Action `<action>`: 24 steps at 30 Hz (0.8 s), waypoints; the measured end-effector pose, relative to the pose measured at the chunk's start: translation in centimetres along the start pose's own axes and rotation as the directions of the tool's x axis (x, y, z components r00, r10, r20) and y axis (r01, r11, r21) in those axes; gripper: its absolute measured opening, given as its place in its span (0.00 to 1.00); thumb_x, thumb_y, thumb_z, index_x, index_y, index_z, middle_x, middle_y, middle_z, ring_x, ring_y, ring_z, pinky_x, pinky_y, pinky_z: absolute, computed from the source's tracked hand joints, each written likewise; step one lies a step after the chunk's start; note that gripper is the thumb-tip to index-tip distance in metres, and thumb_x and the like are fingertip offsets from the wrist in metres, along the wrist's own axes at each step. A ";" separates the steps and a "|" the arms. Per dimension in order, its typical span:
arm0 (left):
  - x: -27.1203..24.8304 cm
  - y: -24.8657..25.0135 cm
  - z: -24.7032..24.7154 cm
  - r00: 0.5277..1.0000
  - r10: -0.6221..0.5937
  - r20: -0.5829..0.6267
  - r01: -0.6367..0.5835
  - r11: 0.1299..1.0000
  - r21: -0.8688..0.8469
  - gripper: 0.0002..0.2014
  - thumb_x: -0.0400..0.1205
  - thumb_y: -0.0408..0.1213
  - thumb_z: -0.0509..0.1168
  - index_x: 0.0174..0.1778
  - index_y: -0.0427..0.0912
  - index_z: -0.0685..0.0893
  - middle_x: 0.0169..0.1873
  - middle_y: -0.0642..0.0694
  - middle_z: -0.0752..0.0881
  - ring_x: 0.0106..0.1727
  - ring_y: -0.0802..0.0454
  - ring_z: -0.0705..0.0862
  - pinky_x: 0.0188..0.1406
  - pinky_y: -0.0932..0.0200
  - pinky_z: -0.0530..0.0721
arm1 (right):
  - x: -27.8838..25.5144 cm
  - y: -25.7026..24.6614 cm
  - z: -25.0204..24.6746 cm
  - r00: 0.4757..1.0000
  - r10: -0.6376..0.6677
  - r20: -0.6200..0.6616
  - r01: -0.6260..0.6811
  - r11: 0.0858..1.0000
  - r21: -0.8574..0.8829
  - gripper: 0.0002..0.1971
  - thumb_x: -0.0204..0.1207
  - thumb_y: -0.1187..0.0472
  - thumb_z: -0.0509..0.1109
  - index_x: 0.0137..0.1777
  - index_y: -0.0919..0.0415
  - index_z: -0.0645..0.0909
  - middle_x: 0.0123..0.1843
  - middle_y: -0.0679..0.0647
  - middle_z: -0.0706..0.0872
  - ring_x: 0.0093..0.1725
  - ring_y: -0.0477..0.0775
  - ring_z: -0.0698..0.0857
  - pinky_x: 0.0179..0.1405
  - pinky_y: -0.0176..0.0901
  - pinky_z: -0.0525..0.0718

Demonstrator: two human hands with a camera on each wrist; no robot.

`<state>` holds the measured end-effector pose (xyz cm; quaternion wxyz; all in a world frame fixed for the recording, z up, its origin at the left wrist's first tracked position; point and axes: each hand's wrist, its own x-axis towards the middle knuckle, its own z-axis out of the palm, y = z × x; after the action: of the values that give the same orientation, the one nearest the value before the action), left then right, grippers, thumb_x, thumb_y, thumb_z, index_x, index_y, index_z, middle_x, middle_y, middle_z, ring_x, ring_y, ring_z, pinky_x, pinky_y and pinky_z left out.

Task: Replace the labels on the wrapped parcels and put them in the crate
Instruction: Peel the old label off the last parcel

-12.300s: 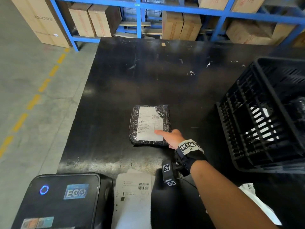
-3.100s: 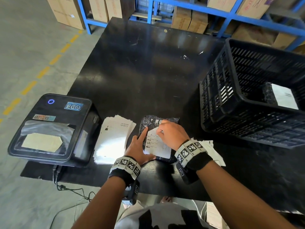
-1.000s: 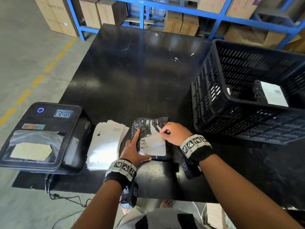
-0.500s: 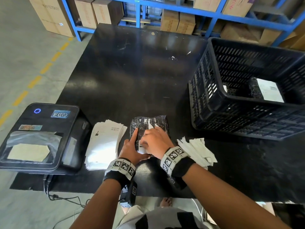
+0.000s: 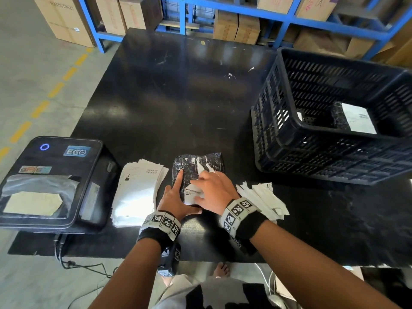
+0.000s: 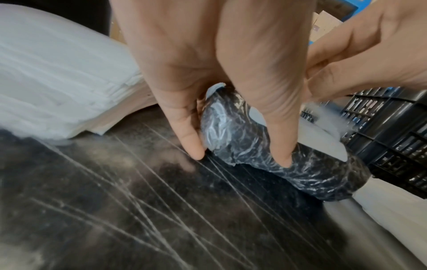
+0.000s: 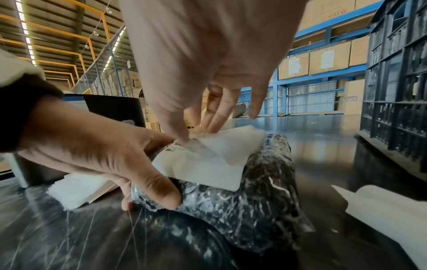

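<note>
- Right now my left hand (image 5: pixel 176 198) grasps the near left corner of the parcel (image 5: pixel 198 166), thumb and fingers curled round its edge, pinning it to the table (image 5: pixel 169 97).
- My right hand (image 5: pixel 213 192) lies on top with fingers fairly straight, the thumb and fingertips working at the label (image 7: pixel 208 164); whether they truly pinch it I cannot tell.
- That label is partly lifted: its far part curls up off the wrap while the near part looks stuck down.
- Wrapped in crinkled black film, the parcel looks soft and glossy, with white scraps left on its far end.
- Beside it on the left sits a stack of fresh labels (image 5: pixel 138 188); on the right, peeled strips (image 5: pixel 260 197).
- Farther right, the crate (image 5: pixel 289 152) holds one labelled parcel (image 5: pixel 356 118), so I judge one done; this one needs stripping, relabelling and crating.
</note>
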<state>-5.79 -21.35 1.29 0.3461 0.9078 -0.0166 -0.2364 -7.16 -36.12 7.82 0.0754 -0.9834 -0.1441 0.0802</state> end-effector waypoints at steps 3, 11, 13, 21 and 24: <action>-0.1 0.2 0.0 1.000 -0.003 -0.002 0.003 1.000 0.013 0.67 0.58 0.51 0.83 0.81 0.66 0.38 0.58 0.44 0.74 0.56 0.47 0.79 0.56 0.56 0.75 | 0.3 -0.5 0.7 0.999 0.019 0.029 -0.018 0.999 -0.040 0.09 0.78 0.49 0.68 0.54 0.49 0.84 0.50 0.50 0.82 0.52 0.53 0.81 0.56 0.50 0.74; -0.2 -0.2 0.2 1.000 0.011 -0.029 -0.012 1.000 -0.017 0.65 0.60 0.51 0.83 0.81 0.66 0.40 0.59 0.42 0.76 0.53 0.51 0.77 0.52 0.61 0.72 | 1.1 0.0 0.5 0.999 -0.024 -0.049 0.023 0.999 -0.026 0.09 0.81 0.58 0.66 0.45 0.49 0.88 0.45 0.46 0.82 0.48 0.50 0.80 0.60 0.47 0.74; -0.1 -0.3 0.2 0.999 0.016 -0.029 -0.016 0.999 -0.029 0.65 0.60 0.51 0.83 0.81 0.66 0.41 0.59 0.43 0.76 0.54 0.50 0.77 0.52 0.61 0.71 | 1.2 -0.1 0.5 0.997 -0.035 -0.074 0.030 0.998 -0.058 0.06 0.78 0.60 0.70 0.44 0.50 0.88 0.46 0.46 0.82 0.48 0.49 0.80 0.63 0.48 0.75; 0.0 -0.6 0.4 0.999 0.020 -0.038 -0.021 0.999 -0.028 0.64 0.59 0.51 0.83 0.80 0.68 0.40 0.55 0.45 0.76 0.49 0.54 0.75 0.52 0.62 0.73 | 0.7 0.9 0.0 0.995 -0.045 -0.087 0.042 0.998 -0.045 0.07 0.75 0.63 0.72 0.40 0.49 0.88 0.45 0.45 0.82 0.44 0.47 0.80 0.52 0.39 0.76; 0.1 -0.7 0.5 0.999 0.022 -0.034 -0.023 0.999 -0.032 0.65 0.59 0.52 0.83 0.79 0.70 0.40 0.54 0.46 0.76 0.48 0.54 0.76 0.51 0.62 0.74 | 0.2 1.1 -0.5 0.995 -0.072 -0.072 0.071 0.997 -0.003 0.10 0.81 0.58 0.66 0.44 0.51 0.88 0.50 0.45 0.82 0.49 0.47 0.80 0.46 0.37 0.72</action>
<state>-5.99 -21.15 0.54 0.3635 0.9058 -0.0173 -0.2172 -6.55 -37.14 8.15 0.0830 -0.9799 -0.1764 0.0419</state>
